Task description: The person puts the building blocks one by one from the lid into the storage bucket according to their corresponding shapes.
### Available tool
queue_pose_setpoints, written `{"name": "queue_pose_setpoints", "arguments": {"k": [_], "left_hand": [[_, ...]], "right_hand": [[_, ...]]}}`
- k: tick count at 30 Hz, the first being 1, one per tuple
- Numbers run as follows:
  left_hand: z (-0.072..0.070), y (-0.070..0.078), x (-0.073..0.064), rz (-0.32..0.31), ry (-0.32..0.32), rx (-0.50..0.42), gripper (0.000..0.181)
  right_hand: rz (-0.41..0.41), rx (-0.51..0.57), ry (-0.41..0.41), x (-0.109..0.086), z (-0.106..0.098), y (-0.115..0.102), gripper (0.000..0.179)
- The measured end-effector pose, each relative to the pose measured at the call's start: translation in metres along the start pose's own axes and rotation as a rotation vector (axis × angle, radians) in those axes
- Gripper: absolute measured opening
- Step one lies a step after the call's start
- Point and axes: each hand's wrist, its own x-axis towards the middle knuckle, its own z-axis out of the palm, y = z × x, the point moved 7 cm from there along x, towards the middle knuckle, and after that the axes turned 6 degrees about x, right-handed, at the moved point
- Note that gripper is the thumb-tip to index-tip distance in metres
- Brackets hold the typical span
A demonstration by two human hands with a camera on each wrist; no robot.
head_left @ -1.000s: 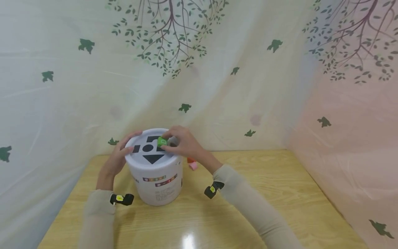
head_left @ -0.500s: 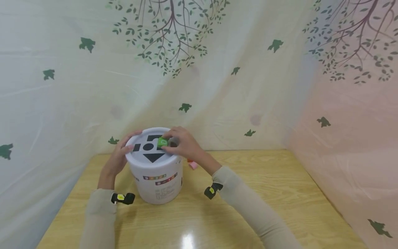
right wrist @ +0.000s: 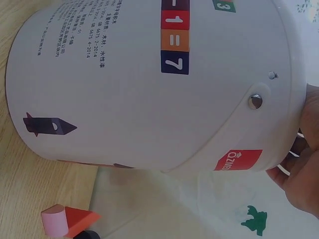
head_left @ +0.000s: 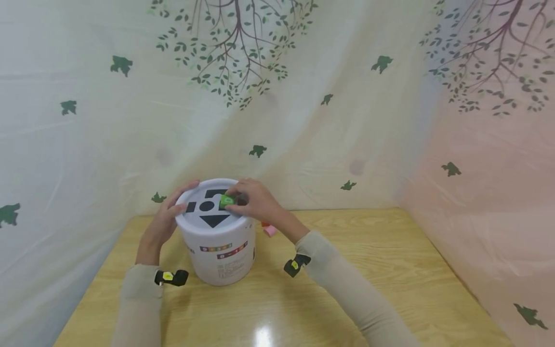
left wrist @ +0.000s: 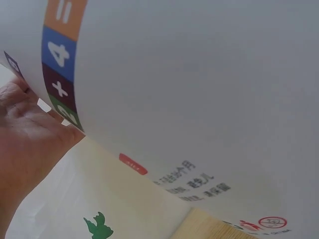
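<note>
Our right hand pinches the green block between thumb and fingers, at the lid's right side. Our left hand rests on the bucket, fingers extended along its side, thumb on the lid. We see a pink block and orange block on the table.

Bucket: white; number strip in orange, blue, dark purple and green; label, red. Lid: white, circle and triangle in black. Block: green, pale letter. Cylinder: pink. Wedge: orange-red. Table: yellow-brown, wood-grained. Cloth: cream to my eye, one side pinkish; bird shapes in green, branches in brown, green-leaved. Sleeves: plain beige. Wrist cameras: black, yellow mark on each.
</note>
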Motion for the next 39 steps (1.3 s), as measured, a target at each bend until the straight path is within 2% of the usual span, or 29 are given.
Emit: {"name": "queue_pose_setpoints", "arguments": {"k": [6, 11, 16, 19, 23, 27, 31, 35, 39], "left_hand": [[0.0, -0.002, -0.004, -0.025, 0.003, 0.009, 0.056], [0.002, -0.002, -0.003, -0.015, -0.015, 0.007, 0.055], [0.004, -0.002, -0.003, -0.012, -0.018, 0.032, 0.054], [0.006, 0.0, -0.001, 0.002, -0.026, 0.034, 0.053], [0.007, 0.003, 0.0, 0.01, -0.015, 0.029, 0.052], [0.007, 0.003, 0.001, 0.005, -0.001, 0.015, 0.05], [0.007, 0.003, 0.002, 0.011, 0.003, 0.003, 0.047], [0.004, 0.003, 0.003, 0.007, 0.016, 0.009, 0.045], [0.001, 0.004, 0.0, -0.015, 0.022, 0.028, 0.044]], "right_hand": [[-0.009, 0.05, -0.007, -0.003, 0.003, 0.001, 0.034], [-0.021, 0.076, 0.002, -0.005, 0.003, 0.003, 0.027], [-0.002, 0.073, 0.013, -0.009, 0.001, 0.007, 0.031], [-0.01, 0.04, 0.058, -0.011, -0.005, 0.012, 0.03], [-0.023, 0.046, 0.17, -0.014, -0.021, 0.021, 0.027], [0.011, 0.118, 0.257, -0.019, -0.039, 0.042, 0.026], [0.044, 0.147, 0.295, -0.028, -0.049, 0.069, 0.025], [0.099, 0.141, 0.261, -0.037, -0.044, 0.096, 0.023], [0.172, 0.136, 0.183, -0.047, -0.028, 0.123, 0.023]]}}
